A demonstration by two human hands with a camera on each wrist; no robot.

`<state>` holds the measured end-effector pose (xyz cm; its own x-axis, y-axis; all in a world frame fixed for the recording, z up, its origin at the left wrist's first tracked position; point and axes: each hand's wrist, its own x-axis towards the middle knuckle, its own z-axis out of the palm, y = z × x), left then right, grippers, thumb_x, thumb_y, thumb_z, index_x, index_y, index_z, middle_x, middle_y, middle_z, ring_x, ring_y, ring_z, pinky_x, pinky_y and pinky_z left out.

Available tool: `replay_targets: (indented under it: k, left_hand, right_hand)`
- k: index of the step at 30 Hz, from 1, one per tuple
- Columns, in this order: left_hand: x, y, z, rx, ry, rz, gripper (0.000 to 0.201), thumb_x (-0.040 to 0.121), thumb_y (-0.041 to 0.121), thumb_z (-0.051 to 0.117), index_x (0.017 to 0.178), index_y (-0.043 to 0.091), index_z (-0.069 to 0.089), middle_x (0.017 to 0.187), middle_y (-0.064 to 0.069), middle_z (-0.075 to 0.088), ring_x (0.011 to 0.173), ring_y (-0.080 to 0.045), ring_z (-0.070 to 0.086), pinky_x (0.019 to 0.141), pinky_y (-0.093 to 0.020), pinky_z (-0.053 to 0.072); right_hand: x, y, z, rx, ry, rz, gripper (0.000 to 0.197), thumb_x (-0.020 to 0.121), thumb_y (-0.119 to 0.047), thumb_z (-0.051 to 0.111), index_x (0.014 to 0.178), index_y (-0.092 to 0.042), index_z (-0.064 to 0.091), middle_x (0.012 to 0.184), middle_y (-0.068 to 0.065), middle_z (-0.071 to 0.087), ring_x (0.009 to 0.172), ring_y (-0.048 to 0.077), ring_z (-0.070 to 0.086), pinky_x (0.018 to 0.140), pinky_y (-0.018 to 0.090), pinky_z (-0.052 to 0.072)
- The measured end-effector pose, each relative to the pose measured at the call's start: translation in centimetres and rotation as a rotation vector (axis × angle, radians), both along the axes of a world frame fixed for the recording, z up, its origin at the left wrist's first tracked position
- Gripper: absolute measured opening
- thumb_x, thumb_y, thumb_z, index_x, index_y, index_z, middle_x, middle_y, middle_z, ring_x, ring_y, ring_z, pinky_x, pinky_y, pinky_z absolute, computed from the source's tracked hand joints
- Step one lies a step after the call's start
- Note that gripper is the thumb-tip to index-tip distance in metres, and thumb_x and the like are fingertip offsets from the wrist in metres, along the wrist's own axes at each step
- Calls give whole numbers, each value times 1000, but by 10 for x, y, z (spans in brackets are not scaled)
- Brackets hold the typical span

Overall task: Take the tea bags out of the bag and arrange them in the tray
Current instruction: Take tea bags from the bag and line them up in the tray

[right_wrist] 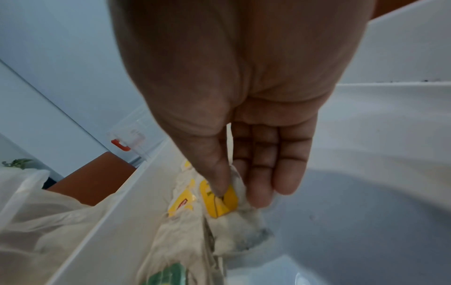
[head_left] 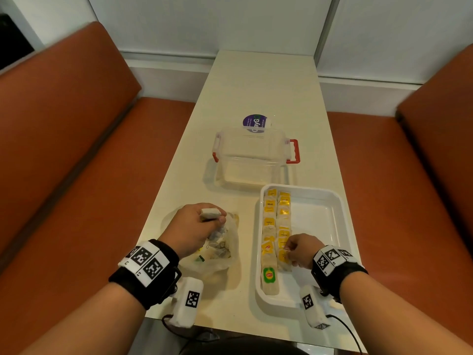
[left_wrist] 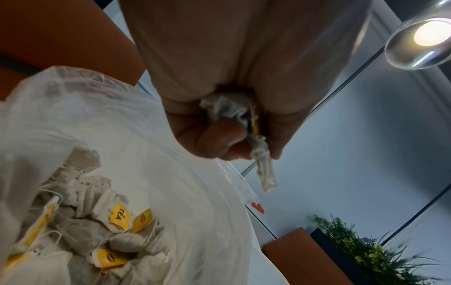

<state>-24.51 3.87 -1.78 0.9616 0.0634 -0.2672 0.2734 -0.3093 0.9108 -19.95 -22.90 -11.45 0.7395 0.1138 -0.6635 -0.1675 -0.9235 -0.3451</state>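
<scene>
A thin clear plastic bag (head_left: 225,254) lies on the table with several tea bags (left_wrist: 117,219) loose inside. My left hand (head_left: 217,219) hovers over its mouth and grips a small bunch of tea bags (head_left: 210,213), seen crumpled in the fist (left_wrist: 229,111) in the left wrist view. To the right sits the white tray (head_left: 320,219). Two rows of tea bags (head_left: 277,221) with yellow tags line its left side. My right hand (head_left: 289,252) is at the near end of the second row, thumb and fingers pinching a yellow-tagged tea bag (right_wrist: 223,202).
An open clear storage box (head_left: 250,155) with red handles stands beyond the tray, with a purple round sticker (head_left: 254,123) behind it. Orange bench seats (head_left: 76,149) flank the narrow cream table (head_left: 256,80). The tray's right half is bare.
</scene>
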Motion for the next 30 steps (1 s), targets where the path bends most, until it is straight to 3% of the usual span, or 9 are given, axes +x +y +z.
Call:
replay_targets:
  k: [3, 10, 14, 18, 23, 27, 30]
  left_hand:
    - [-2, 1, -3, 6, 1, -2, 5, 89, 8, 66, 90, 8, 71, 64, 6, 64, 43, 2, 52, 45, -10, 39]
    - [-4, -1, -6, -2, -23, -15, 5, 89, 6, 66, 85, 6, 70, 63, 6, 64, 45, 2, 52, 46, -13, 40]
    - [-5, -2, -11, -52, 22, -7, 6, 89, 9, 66, 83, 8, 68, 64, 2, 65, 51, -10, 52, 45, -23, 40]
    - [-10, -1, -17, -305, 104, 72, 12, 92, 9, 61, 81, 5, 63, 71, -9, 58, 58, -19, 49, 44, -23, 36]
    - [-12, -4, -16, -662, 240, 255, 16, 93, 12, 59, 77, 9, 58, 68, -6, 54, 51, -13, 47, 39, -20, 32]
    - [-8, -9, -15, -784, 276, 384, 11, 91, 18, 62, 88, 7, 62, 73, -10, 60, 56, -16, 50, 38, -19, 39]
    - [-6, -12, -10, -873, 267, 404, 14, 93, 20, 59, 91, 7, 62, 74, -11, 63, 58, -17, 53, 41, -19, 42]
  right_hand:
    - [0, 0, -2, 15, -35, -23, 6, 87, -16, 59, 85, -21, 58, 77, -3, 67, 64, 8, 61, 53, 17, 42]
    - [2, 2, -8, 19, -96, -54, 7, 84, -15, 59, 80, -21, 57, 90, 3, 70, 86, 19, 66, 73, 27, 52]
    - [-1, 2, -10, 36, -131, -95, 12, 82, -15, 63, 80, -20, 52, 91, 2, 66, 85, 21, 64, 69, 25, 50]
    - [1, -2, 0, 57, -288, -139, 19, 82, -26, 68, 84, -18, 50, 77, -3, 54, 75, 18, 55, 55, 21, 36]
    - [5, 28, 47, 284, -483, -97, 17, 86, -34, 65, 86, -19, 57, 79, -5, 59, 74, 12, 54, 60, 21, 37]
    - [-5, 72, 85, 514, -348, 73, 22, 91, -44, 57, 87, -23, 62, 83, -8, 66, 65, 7, 59, 65, 25, 49]
    - [-10, 95, 97, 614, -276, 57, 31, 90, -52, 54, 87, -22, 63, 84, -6, 70, 62, 8, 62, 63, 25, 51]
